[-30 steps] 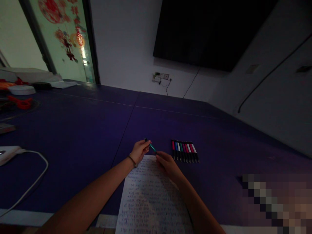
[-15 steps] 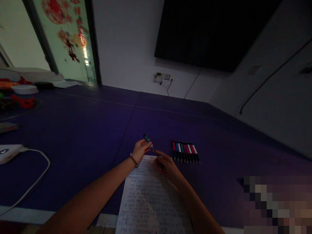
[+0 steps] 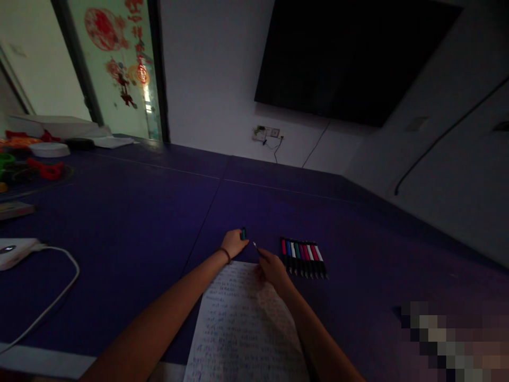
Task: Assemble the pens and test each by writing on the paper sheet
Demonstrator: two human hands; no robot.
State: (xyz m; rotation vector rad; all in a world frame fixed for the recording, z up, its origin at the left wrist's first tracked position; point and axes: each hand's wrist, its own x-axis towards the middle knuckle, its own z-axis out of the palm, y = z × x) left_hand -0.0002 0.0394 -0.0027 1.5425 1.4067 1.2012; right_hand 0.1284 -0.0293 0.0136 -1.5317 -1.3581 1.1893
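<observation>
My left hand [image 3: 234, 243] is closed on the green pen barrel [image 3: 244, 233], whose far end shows past the fingers. A short gap to the right, my right hand [image 3: 273, 269] pinches a slim dark pen piece [image 3: 256, 248] with a whitish end pointing toward my left hand. Whether that end is a refill, I cannot tell. Beneath both wrists lies a sheet of paper [image 3: 238, 329] covered in handwriting. Right of my right hand, several pens [image 3: 303, 252] lie side by side in a row, with coloured upper halves and black lower halves.
The purple table [image 3: 151, 212] reaches to the wall. At left sit a white device [image 3: 18, 252] with a white cable [image 3: 73, 265], a small box [image 3: 16, 209], red scissor-like handles [image 3: 50, 168] and a white roll [image 3: 50, 149]. A large dark screen [image 3: 350, 58] hangs above.
The pen has come apart: the green barrel in my left hand and the dark piece in my right are now separated. The view has shifted slightly.
</observation>
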